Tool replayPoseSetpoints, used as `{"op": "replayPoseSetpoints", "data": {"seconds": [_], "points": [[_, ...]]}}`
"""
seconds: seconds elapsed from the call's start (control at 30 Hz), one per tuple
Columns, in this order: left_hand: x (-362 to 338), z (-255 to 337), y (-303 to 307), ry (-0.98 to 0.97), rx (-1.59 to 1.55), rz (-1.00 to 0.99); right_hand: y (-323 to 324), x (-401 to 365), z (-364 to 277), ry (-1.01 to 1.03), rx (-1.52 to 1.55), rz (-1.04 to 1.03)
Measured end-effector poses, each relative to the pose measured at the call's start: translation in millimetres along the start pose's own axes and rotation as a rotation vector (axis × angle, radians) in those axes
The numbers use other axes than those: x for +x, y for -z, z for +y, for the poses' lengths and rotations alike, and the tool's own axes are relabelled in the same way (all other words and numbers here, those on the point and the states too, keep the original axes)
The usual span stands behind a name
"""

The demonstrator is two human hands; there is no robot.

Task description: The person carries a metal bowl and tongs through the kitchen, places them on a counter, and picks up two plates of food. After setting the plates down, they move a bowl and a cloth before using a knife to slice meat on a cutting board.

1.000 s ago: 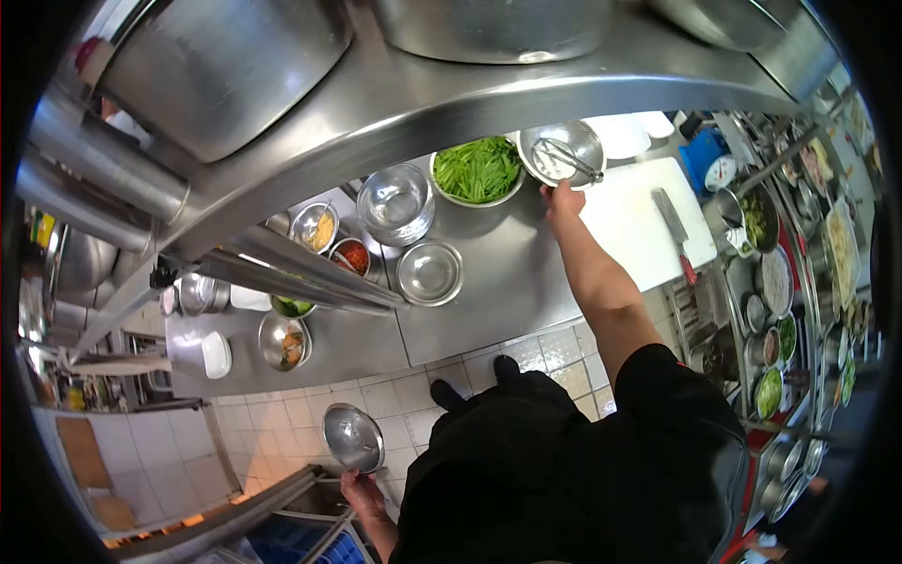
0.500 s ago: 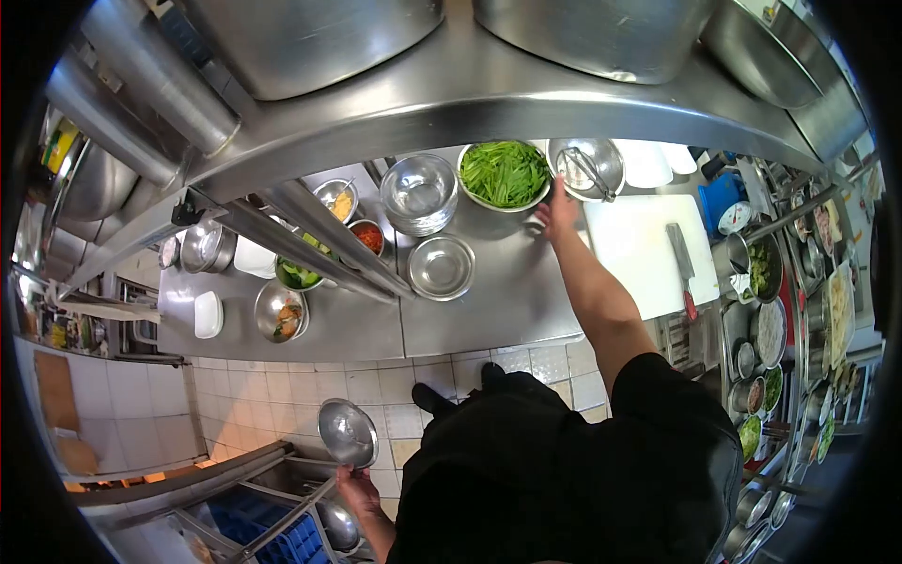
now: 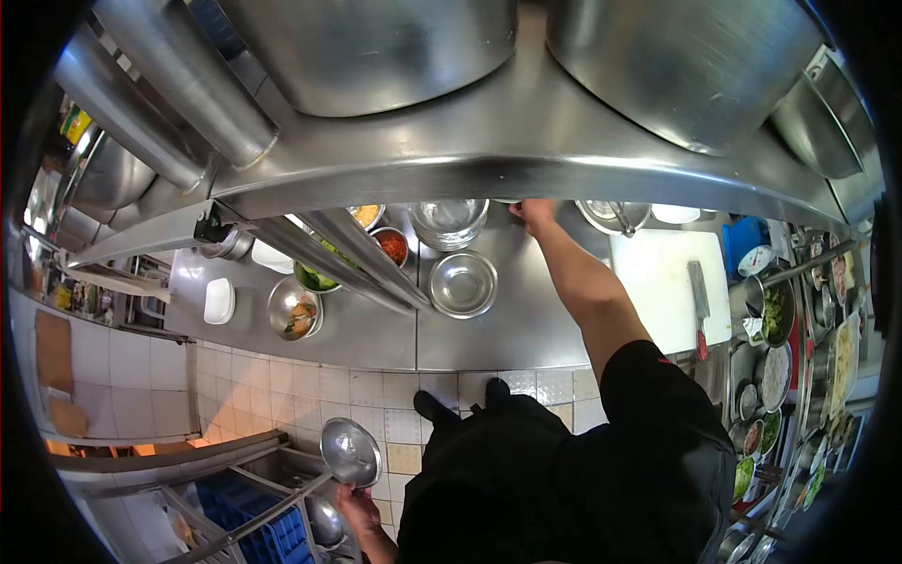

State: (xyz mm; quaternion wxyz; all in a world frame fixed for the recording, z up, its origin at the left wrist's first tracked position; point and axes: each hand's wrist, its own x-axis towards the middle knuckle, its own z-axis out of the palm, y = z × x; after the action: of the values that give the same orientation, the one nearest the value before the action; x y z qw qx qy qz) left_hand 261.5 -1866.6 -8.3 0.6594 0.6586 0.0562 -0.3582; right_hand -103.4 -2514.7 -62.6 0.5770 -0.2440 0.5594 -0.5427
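My left hand, low by the rack, grips a shallow metal bowl by its lower rim. The bowl is tilted and its inside shows. My right hand reaches under the steel overshelf, fingers curled at a sliver of metal rim. That rim appears to belong to the bowl of cut green vegetables; the shelf edge hides its contents and part of my fingers. Left of this hand stand stacked clear bowls and a metal bowl. A bowl with a whisk is to its right.
Large steel pots stand on the overshelf. A knife lies on the white cutting board. On the left are an orange-food bowl and a white dish. Blue crates sit in the lower rack.
The view has shifted, so the counter appears lower. My right hand has moved left, and the bowl of greens has gone back behind the shelf edge. My left hand still holds the metal bowl.
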Motion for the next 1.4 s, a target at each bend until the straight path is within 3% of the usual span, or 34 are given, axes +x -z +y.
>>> {"op": "replayPoseSetpoints", "data": {"seconds": [0.17, 0.23, 0.37, 0.43, 0.5, 0.57, 0.7, 0.8, 0.9, 1.23, 1.4], "points": [[-8, -14, 13, -0.043, -0.012, 0.01, -18, 48, 41, 0.017, 0.145, 0.004], [-11, -16, 12, 0.0, -0.022, 0.06, -16, 75, 57, -0.012, 0.049, -0.239], [-17, -13, 6, 0.008, -0.012, 0.056, -9, 72, 58, -0.027, 0.032, -0.337], [-9, -18, 12, 0.043, -0.021, 0.102, 3, 23, 32, -0.081, 0.208, -0.076], [-7, -18, 9, 0.033, -0.033, 0.076, 35, -5, 30, -0.111, 0.332, 0.02], [-8, -16, 0, 0.018, -0.053, 0.058, 60, -37, 8, -0.013, 0.485, 0.234], [-5, -14, 0, 0.005, -0.05, 0.01, 101, -39, -21, 0.07, 0.474, 0.446], [1, -10, -10, 0.008, -0.043, -0.023, 116, -15, -21, -0.064, 0.494, 0.551], [4, -2, -29, -0.001, -0.049, -0.034, 114, -10, -13, -0.029, 0.539, 0.448], [-1, -1, -32, -0.048, -0.064, -0.066, 30, -49, 12, -0.123, 0.625, 0.453], [-5, -10, -5, -0.044, -0.139, -0.046, 33, -63, 27, -0.109, 0.506, 0.242]]}}
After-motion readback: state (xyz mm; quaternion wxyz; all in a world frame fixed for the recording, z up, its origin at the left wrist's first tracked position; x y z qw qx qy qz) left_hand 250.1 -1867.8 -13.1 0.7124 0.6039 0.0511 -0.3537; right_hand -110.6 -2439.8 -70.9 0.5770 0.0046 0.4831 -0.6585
